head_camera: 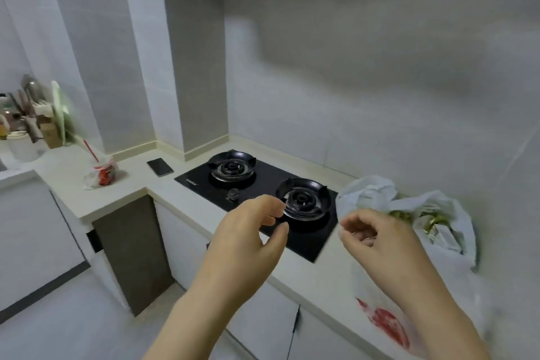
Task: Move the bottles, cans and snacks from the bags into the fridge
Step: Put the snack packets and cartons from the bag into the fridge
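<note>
both hands hang in the air over the front edge of the pale worktop (181, 207), neither one holding anything. left hand (248, 238) is half curled, thumb and fingers apart with a narrow gap between them, seen in front of the black two-burner hob (263, 184). right hand (377, 238) is loosely curled, fingertips drawn near the thumb, just at the near edge of a white plastic bag (377, 193) that stands open on the worktop to the right of the hob, close to the tiled wall; green and yellow packets (429, 221) show inside its mouth, too blurred to name. a second white bag with red print (388, 327) lies nearer, hanging over the worktop's front edge under the right forearm. between the two hands the air is open. further left, past the hob, a dark phone (160, 167) lies flat, and a small bagged cup with a red straw (100, 174) stands near the worktop's corner, both well apart from the hands. the fridge is out of view.
</note>
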### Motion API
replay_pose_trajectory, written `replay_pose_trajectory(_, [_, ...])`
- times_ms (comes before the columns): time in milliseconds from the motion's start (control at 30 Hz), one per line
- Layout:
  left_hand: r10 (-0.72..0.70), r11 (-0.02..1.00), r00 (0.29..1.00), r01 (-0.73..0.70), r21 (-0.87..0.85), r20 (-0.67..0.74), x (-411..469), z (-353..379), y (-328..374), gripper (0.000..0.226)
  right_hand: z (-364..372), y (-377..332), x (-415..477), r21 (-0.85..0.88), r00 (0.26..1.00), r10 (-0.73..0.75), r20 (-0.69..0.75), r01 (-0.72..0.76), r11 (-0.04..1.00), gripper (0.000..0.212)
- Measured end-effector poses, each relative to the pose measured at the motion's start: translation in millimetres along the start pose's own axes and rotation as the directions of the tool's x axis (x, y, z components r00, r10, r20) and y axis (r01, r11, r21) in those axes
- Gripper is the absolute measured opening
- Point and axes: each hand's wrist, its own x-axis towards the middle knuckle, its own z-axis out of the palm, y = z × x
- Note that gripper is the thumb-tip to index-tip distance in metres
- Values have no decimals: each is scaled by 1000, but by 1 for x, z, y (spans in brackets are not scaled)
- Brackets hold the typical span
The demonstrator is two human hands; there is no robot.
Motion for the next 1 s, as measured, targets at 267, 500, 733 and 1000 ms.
replay_pose_trajectory(267, [55, 991, 977, -28, -130, 208, 64, 100, 17, 23, -41, 91, 16, -5, 963, 241, -121, -244, 970, 8])
replay_pose_trajectory(500, [151, 974, 924, -78, -213, 352, 134, 165, 10, 22, -47, 142, 57, -18, 898, 383, -216, -396, 918, 10])
replay_pose_trajectory(733, [194, 954, 882, -68, -292, 430, 222, 213, -7, 21, -43, 180, 115, -15, 832, 488, -264, -510, 860, 10])
replay_pose_trajectory(1000, [205, 954, 825, -48, -296, 527, 276, 273, -27, 19, -33, 227, 154, -57, 773, 587, -242, -615, 786, 9])
